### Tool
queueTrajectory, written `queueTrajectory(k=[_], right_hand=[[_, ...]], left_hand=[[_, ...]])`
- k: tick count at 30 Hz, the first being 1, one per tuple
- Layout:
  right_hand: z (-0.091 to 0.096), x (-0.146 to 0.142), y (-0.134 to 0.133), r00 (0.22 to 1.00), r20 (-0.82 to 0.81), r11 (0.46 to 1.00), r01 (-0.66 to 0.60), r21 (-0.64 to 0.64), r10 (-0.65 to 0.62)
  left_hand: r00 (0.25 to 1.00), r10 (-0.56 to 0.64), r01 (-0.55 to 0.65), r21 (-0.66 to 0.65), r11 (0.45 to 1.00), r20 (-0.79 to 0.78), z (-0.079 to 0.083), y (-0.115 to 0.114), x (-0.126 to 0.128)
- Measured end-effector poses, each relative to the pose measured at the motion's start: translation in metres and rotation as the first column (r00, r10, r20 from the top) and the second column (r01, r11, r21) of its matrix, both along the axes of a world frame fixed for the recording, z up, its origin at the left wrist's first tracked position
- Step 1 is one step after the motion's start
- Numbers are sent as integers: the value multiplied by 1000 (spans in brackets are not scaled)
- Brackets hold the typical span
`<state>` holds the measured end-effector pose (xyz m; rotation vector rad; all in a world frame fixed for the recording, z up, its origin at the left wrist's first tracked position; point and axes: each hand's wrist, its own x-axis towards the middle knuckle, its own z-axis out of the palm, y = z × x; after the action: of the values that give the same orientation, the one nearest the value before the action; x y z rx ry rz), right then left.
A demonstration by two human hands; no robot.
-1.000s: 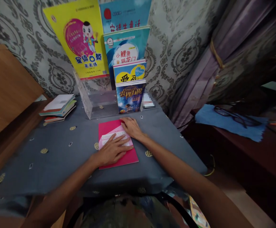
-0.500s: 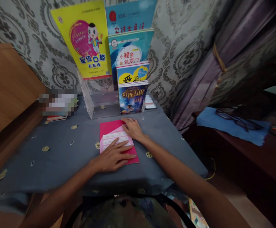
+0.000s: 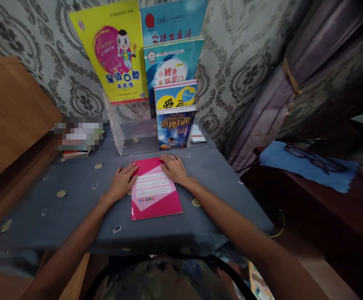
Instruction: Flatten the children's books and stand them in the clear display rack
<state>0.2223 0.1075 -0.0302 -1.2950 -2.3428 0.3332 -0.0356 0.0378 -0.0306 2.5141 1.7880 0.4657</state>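
Observation:
A pink booklet [image 3: 155,191] lies flat on the grey-blue tablecloth [image 3: 75,196] in front of me. My left hand [image 3: 122,181] rests at the booklet's upper left edge, fingers stretched out and touching it. My right hand [image 3: 174,168] lies flat on the booklet's upper right corner, fingers extended. Neither hand grips anything. Behind the booklet a clear acrylic stand [image 3: 128,135] holds several upright books, with a dark blue one [image 3: 174,128] in the front row.
A large yellow book [image 3: 115,50] leans in the stand against the patterned wall. A blurred stack of books [image 3: 78,135] lies at the left rear. A wooden panel [image 3: 9,112] stands left. A curtain [image 3: 281,83] and a blue cloth [image 3: 306,164] with glasses are right.
My left hand slid off the middle of the pink booklet to its upper left edge, uncovering the cover. My right hand stayed at the upper right corner.

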Motion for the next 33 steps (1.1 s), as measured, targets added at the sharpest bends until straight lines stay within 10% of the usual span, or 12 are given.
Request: queueTrajectory(k=[33], right_hand=[[-1, -5, -16, 996, 85, 998, -22, 58, 17]], left_hand=[[942, -256, 273, 50, 961, -216, 4, -145, 35]])
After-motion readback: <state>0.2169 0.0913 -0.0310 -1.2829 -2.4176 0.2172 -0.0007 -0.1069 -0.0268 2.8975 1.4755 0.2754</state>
